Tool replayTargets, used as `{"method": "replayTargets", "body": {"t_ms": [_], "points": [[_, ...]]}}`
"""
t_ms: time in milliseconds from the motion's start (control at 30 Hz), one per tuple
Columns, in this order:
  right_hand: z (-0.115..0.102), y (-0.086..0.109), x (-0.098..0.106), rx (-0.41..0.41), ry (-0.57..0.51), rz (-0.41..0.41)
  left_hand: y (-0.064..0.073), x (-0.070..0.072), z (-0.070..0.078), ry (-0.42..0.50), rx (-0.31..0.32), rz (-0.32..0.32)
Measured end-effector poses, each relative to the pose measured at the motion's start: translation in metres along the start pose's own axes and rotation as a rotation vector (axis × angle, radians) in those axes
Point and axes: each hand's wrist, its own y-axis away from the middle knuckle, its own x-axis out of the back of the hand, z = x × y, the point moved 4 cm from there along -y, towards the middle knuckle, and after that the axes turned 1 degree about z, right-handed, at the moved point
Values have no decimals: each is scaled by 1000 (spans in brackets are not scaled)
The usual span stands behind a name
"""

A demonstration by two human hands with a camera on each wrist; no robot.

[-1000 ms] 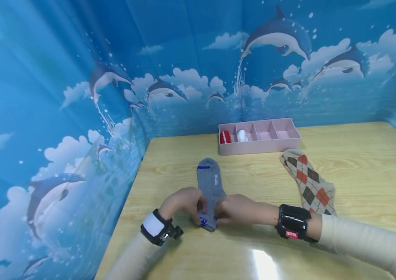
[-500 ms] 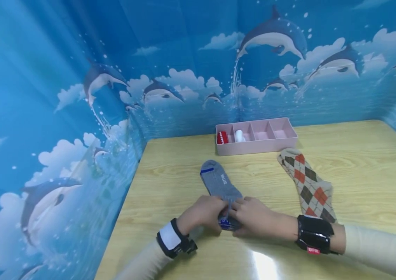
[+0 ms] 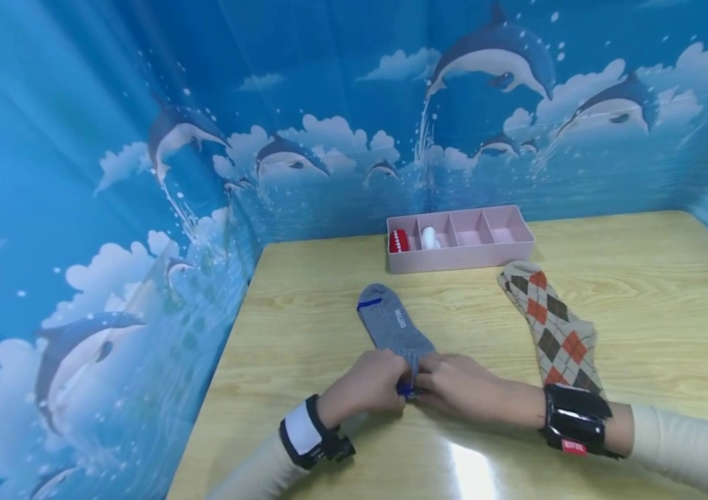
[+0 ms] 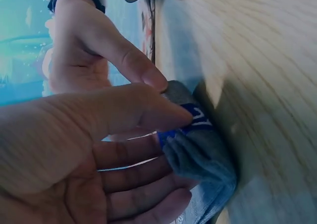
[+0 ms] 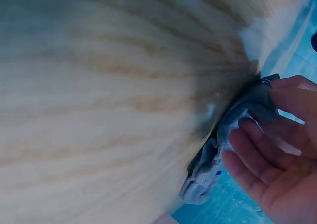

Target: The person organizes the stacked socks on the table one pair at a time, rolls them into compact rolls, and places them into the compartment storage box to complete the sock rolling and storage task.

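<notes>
A grey sock [image 3: 396, 325] with a blue stripe and the word COTTON lies on the table, its toe pointing away and its cuff between both hands. My left hand [image 3: 371, 382] pinches the cuff between thumb and fingers; the left wrist view shows the thumb on the blue band of the sock [image 4: 213, 159], which is bunched there. From the other side my right hand [image 3: 463, 385] pinches the cuff too. In the right wrist view the thumb and index of the right hand [image 5: 277, 144] hold the cuff's edge, the other fingers loosely bent beside the sock [image 5: 237, 115].
An argyle sock [image 3: 556, 326] in beige, orange and brown lies to the right, partly behind the right wrist. A pink divided box [image 3: 460, 260] stands at the back, with a red item [image 3: 399, 241] and a white item [image 3: 429, 238] in separate compartments. A dolphin-print curtain [image 3: 328, 187] surrounds the table.
Both hands and the sock's cuff have moved right, so the sock now slants. The fingers have closed in around the cuff, and less of it shows. The argyle sock and box stay put.
</notes>
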Motion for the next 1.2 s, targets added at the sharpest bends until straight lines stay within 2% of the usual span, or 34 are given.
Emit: {"method": "replayTargets", "body": {"t_ms": [133,300,467,600,667,767,867,967,1033,1100,1200], "points": [[8,-2,-4,-104,-206,-97,0,1,-5,86,45,-35],[16,-7,-3,-206,-427,-183,-1,2,-10,136,81,-78],[21,-10,-4,-270,-503,-173,-1,5,-12,198,103,-75],[20,-12,-5,-238,-463,-134,-5,5,-15,219,93,-62],[17,-12,-6,-210,-394,-113,-7,4,-17,212,85,-63],[10,-12,-4,-117,-193,-47,-9,5,-17,167,73,-53],[2,-11,-2,9,28,64,-10,9,-16,83,72,-30],[-3,-10,-2,83,161,115,-11,10,-15,22,77,-15],[-4,-11,-3,85,180,94,-13,10,-16,9,78,-4],[-3,-11,-5,49,162,50,-14,10,-17,19,81,14],[3,-13,-6,-39,56,-14,-16,11,-18,40,97,35]]}}
